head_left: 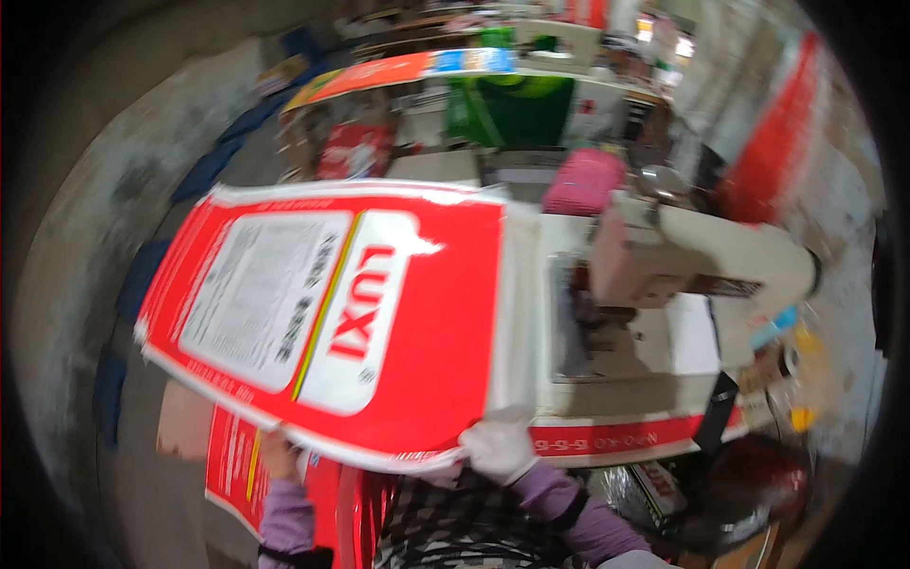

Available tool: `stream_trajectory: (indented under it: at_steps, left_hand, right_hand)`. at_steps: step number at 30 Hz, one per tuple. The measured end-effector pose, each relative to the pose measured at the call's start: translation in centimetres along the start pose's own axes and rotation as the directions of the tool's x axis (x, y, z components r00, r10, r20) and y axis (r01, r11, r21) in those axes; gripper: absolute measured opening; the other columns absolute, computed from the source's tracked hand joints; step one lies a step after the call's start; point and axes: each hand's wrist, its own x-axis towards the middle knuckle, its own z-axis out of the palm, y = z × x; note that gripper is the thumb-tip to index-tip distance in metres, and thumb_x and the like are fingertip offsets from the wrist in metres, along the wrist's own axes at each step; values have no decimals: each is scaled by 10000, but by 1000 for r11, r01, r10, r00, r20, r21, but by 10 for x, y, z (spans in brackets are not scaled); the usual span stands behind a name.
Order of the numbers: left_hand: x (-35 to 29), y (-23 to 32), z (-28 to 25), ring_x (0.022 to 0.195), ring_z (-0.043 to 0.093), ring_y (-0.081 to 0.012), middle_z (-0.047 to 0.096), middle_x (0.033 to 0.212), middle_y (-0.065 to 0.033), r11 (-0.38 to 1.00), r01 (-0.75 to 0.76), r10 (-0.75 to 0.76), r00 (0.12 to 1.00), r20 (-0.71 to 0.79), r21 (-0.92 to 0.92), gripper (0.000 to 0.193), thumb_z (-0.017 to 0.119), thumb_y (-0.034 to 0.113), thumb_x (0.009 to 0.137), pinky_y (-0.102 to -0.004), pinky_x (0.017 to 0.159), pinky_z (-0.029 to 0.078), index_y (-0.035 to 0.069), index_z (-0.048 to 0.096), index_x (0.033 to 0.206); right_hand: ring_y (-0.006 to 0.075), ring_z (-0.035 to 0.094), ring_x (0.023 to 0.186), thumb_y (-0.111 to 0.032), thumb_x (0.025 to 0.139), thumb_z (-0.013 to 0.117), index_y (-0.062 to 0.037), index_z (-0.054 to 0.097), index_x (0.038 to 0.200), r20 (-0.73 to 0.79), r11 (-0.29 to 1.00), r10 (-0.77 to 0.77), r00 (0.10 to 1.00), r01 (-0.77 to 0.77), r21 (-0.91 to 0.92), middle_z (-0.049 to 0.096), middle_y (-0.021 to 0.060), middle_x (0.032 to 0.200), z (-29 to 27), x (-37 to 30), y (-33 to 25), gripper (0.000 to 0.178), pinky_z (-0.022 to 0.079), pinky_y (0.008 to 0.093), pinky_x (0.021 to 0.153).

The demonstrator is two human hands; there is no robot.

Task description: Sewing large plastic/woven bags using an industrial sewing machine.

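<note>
A large flat red-and-white printed sack [445, 332] stretches across the middle in front of me, slightly smeared by motion. My right hand [500, 450], in a white glove, is closed on its near right corner. At the near left edge, my bare left hand [280, 453] grips the sack from below, its fingertips partly hidden by it. Just right of the sack stands a white sewing machine [739, 251], its head over the pale machine bed [569, 403]. The sack's right end lies beside the needle area.
More red sacks [232, 474] hang low at my left. A pink bundle [585, 180] sits behind the machine. Clear plastic and a dark red rounded thing [758, 484] are below right. Blue cloths [144, 275] line the left wall. A green panel [512, 109] stands at the back.
</note>
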Motion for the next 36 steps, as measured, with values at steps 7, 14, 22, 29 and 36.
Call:
stream_trajectory:
  at_steps: [7, 14, 22, 29, 36]
  left_hand:
    - [91, -29, -59, 1088, 551, -251, 528, 1249, -182, 877, -265, 292, 956, -5, 402, 512, 576, 59, 927, -344, 945, 453, -41, 331, 1366]
    - [94, -20, -34, 1264, 455, -339, 387, 1421, -277, 641, -185, 342, 938, -61, 745, 703, 598, 258, 946, -373, 1047, 377, -122, 242, 1419]
    - [-21, 6, 102, 978, 566, -268, 591, 1001, -116, 992, -105, 109, 992, 61, -73, 451, 687, 140, 792, -416, 880, 445, 82, 522, 1207]
    - [-106, -80, 241, 710, 554, -209, 617, 682, 7, 168, -942, -11, 292, 956, 290, 318, 813, 409, 648, -368, 722, 373, 137, 653, 689]
    - [-111, -48, 233, 653, 572, -181, 586, 632, -62, 841, -466, -42, 451, 892, 275, 129, 757, 173, 774, -328, 635, 421, 57, 709, 806]
  right_hand:
    - [228, 589, 582, -125, 740, 596, -128, 531, 701, -194, 992, 107, 975, -92, 87, 523, 47, 632, 36, -35, -30, 76, 456, 370, 491]
    - [281, 595, 661, -141, 756, 591, -103, 556, 763, -110, 978, 201, 973, -192, 85, 526, 67, 674, 1, -27, -32, 52, 485, 419, 577]
    - [328, 641, 784, -243, 854, 549, -140, 624, 934, 460, 896, 228, 858, -370, 247, 645, 118, 825, -9, -122, -64, 151, 522, 430, 706]
    - [323, 642, 826, -190, 847, 542, -137, 633, 1006, 337, 894, 262, 905, -359, 268, 654, 113, 893, -29, -95, -62, 191, 516, 420, 719]
    - [354, 645, 813, -336, 858, 614, -47, 656, 901, -12, 480, 829, 559, -700, 529, 677, 166, 896, -50, -70, 4, 296, 507, 388, 759]
